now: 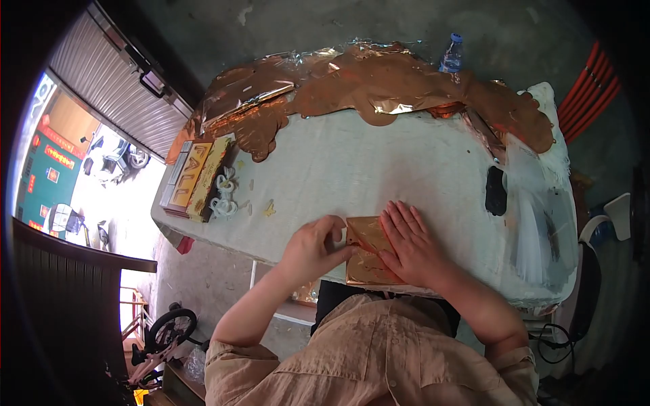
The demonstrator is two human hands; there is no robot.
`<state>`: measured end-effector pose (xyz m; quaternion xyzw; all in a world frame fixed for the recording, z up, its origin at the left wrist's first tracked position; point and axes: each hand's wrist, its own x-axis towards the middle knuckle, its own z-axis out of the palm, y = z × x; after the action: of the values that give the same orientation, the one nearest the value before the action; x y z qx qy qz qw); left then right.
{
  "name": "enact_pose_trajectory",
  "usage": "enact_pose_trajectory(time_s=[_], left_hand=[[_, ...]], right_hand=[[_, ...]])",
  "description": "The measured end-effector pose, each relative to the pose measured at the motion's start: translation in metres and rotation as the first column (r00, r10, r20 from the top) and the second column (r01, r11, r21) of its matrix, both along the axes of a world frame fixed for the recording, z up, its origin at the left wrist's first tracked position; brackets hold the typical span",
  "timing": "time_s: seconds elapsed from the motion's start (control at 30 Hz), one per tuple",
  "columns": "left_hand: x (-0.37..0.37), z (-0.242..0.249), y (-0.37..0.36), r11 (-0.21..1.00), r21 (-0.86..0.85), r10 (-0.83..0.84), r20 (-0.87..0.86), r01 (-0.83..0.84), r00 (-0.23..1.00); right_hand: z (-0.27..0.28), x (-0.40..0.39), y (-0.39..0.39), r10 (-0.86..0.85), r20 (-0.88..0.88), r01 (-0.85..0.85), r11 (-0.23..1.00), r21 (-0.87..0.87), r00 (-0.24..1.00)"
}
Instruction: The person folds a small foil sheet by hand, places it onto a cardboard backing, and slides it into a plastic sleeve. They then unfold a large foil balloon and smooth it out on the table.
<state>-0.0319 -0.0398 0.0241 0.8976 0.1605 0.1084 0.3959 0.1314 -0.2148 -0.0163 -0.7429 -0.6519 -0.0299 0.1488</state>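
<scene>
In the head view a flat, square packet in shiny gold foil (369, 269) lies at the near edge of the pale covered table, a crease running across it. My right hand (414, 249) lies flat on its right side, fingers stretched out. At its left edge is my left hand (313, 245), fingers curled and the thumb reaching to the foil near the crease; the grip looks like a pinch, partly hidden.
Copper-coloured foil sheets (379, 84) heap along the far side, by a water bottle (451, 54). Printed boxes (196, 177) and white loops (223, 193) sit left. A black object (495, 191) and clear plastic film (538, 230) lie right.
</scene>
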Motion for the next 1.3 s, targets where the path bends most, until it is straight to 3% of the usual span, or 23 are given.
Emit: enact_pose_trajectory(time_s=[0.07, 0.13, 0.23, 0.37, 0.43, 0.67, 0.77, 0.83, 1.13, 1.27, 1.3], left_hand=[[-0.004, -0.005, -0.011, 0.997, 0.053, 0.063, -0.017, -0.062, 0.998], [-0.002, -0.014, -0.02, 0.99, 0.037, 0.129, 0.139, -0.135, 0.982], [0.003, -0.018, -0.03, 0.961, 0.107, 0.228, 0.206, -0.254, 0.951], [0.007, -0.027, -0.035, 0.948, 0.169, 0.22, 0.273, -0.272, 0.937], [0.009, -0.026, -0.037, 0.893, 0.374, 0.13, 0.317, -0.25, 0.94], [0.007, -0.02, -0.041, 0.923, 0.274, 0.214, 0.215, -0.269, 0.953], [0.007, -0.025, -0.043, 0.904, 0.315, 0.245, 0.17, -0.289, 0.954], [0.009, -0.026, -0.044, 0.861, 0.411, 0.219, 0.232, -0.299, 0.948], [0.015, -0.026, -0.05, 0.78, 0.54, 0.202, 0.262, -0.317, 0.944], [0.01, -0.014, -0.058, 0.831, 0.507, 0.148, 0.196, -0.23, 0.969], [0.006, -0.008, -0.06, 0.906, 0.379, 0.138, 0.165, -0.192, 0.977]], right_hand=[[0.0, -0.001, 0.001, 0.009, 0.019, -0.009, 1.0, 0.017, 1.0], [0.002, -0.001, 0.001, 0.003, 0.02, -0.003, 1.0, 0.006, 1.0], [-0.001, 0.0, 0.002, 0.007, 0.011, -0.008, 1.0, 0.027, 1.0], [-0.002, 0.0, 0.001, 0.011, 0.013, -0.012, 0.999, 0.04, 1.0], [0.0, 0.0, 0.001, 0.024, -0.039, -0.023, 0.999, 0.026, 0.999], [0.0, 0.0, 0.001, 0.019, -0.048, -0.018, 1.0, 0.025, 0.999], [0.0, -0.001, 0.001, 0.011, -0.047, -0.011, 1.0, 0.004, 0.999], [0.0, 0.0, 0.001, 0.015, -0.055, -0.014, 1.0, 0.016, 0.998], [0.0, 0.0, 0.001, 0.016, -0.039, -0.015, 1.0, 0.018, 0.999], [-0.004, 0.001, 0.001, 0.01, 0.006, -0.01, 0.999, 0.03, 1.0], [-0.003, 0.001, 0.001, 0.009, 0.0, -0.009, 1.0, 0.023, 1.0]])
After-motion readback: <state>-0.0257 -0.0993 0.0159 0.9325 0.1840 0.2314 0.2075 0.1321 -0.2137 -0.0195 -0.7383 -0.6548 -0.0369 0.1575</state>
